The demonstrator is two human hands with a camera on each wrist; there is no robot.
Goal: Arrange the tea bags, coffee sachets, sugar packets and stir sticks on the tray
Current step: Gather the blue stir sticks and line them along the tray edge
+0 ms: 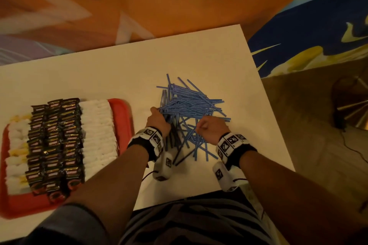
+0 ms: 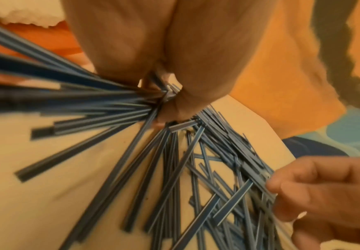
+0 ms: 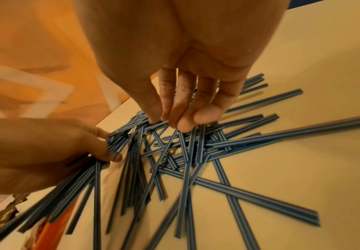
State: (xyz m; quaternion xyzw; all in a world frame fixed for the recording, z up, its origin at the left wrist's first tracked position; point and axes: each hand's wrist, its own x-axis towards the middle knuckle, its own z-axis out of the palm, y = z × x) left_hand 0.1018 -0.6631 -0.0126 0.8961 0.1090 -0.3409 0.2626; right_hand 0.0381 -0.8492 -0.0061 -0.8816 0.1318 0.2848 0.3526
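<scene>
A loose heap of blue stir sticks lies mid-table on the white table. My left hand grips a fanned bundle of sticks at the heap's left edge. My right hand reaches down into the heap's near side, fingers bunched with the thumb, pinching sticks. The red tray at the left carries rows of dark coffee sachets, white packets and white-and-yellow packets. No stick lies on the tray.
The table's right edge runs close beside the heap, its far edge above. Beyond lies orange and blue patterned flooring. A dark cable and a metal object sit on the floor at the right. My striped lap is at the near edge.
</scene>
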